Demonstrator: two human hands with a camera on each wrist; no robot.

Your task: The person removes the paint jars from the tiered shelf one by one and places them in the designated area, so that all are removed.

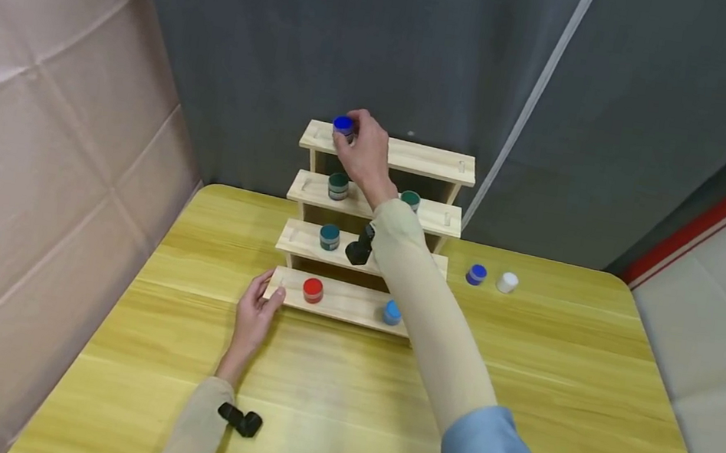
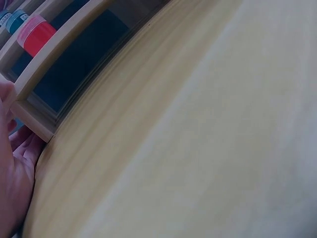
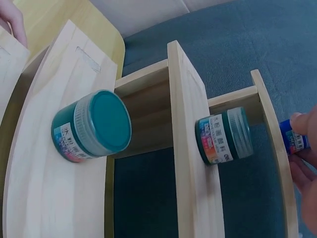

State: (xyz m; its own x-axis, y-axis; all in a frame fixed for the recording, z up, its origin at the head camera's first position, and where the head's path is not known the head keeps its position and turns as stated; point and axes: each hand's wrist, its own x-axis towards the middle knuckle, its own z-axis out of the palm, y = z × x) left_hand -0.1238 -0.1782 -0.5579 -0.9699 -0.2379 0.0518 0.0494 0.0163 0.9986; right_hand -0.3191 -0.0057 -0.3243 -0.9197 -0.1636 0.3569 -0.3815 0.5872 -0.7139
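Curtain (image 1: 361, 40) behind, we're seemingly shelving a blue-lidded paint jar (image 1: 343, 124), right hand (image 1: 368, 154) pinching, left hand (image 1: 256, 312) gripping tiered rack (image 1: 352, 304), release needing care.

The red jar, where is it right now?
In the head view, the red jar sits on the left part of the bottom shelf, between the left hand and the light blue jar.

Free room lies over the bench (image 1: 594, 414) at lower right; the stepped rack (image 1: 352, 302) bars mid-frame, the dark curtain (image 1: 304, 48) upper centre.
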